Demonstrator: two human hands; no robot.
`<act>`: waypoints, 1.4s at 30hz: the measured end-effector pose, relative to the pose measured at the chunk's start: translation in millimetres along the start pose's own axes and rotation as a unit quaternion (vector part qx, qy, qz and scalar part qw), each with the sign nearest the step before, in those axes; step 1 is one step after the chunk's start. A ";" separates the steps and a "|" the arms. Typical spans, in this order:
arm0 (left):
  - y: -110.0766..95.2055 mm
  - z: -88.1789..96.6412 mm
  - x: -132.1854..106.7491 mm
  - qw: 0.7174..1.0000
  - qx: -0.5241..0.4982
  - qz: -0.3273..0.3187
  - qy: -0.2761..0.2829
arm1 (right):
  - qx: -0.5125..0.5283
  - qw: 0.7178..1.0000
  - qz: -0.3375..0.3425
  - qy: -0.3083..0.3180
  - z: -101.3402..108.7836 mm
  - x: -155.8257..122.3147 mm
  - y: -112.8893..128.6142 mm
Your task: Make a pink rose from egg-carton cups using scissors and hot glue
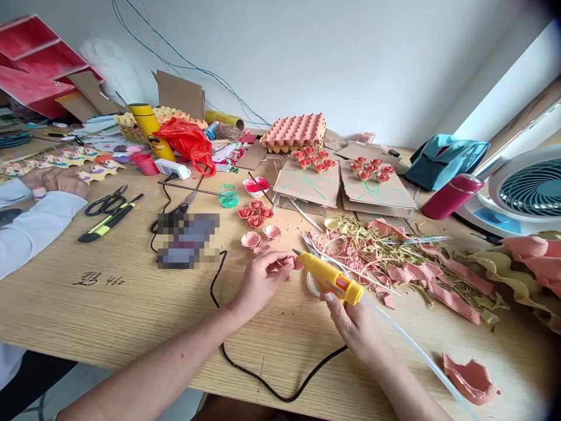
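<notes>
Right hand (356, 327), forearm entering from the lower right, closes its grip around the handle of a yellow plastic hot-glue gun (332, 279), nozzle pointing left. Left hand (262, 276), forearm angled across the light wooden bench (109, 316), pinches a small pink piece (291, 261), largely hidden by the fingers, at the nozzle tip. A black cord (245, 363) loops beneath. Pink paper scraps (407, 269) lie just beyond; a pink egg tray (295, 131) stands near the white wall.
</notes>
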State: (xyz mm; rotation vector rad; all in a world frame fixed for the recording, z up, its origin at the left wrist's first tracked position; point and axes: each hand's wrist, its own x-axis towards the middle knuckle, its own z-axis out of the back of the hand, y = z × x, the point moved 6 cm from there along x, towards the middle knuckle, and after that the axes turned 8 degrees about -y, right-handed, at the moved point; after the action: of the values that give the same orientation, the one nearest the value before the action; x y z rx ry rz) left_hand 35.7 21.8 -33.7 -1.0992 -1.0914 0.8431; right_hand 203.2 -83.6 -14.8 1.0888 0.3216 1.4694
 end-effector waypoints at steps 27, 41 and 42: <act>-20.2 -15.5 -17.6 0.999 0.016 -0.039 0.028 | 0.383 0.878 -0.288 -0.001 -40.7 11.0 -15.9; -18.1 -25.4 -25.4 0.992 -0.085 0.025 0.092 | 0.297 0.916 -0.269 -0.014 -33.0 11.3 -13.3; -18.4 -25.4 -25.4 0.992 -0.080 0.022 0.091 | 0.299 0.916 -0.267 -0.014 -33.0 11.6 -13.1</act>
State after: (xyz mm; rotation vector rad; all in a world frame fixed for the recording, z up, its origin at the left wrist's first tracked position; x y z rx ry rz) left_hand 53.5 -13.2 -24.4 -1.3111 -0.9977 0.6831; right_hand 188.2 -57.3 -36.6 1.3586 1.0129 0.8699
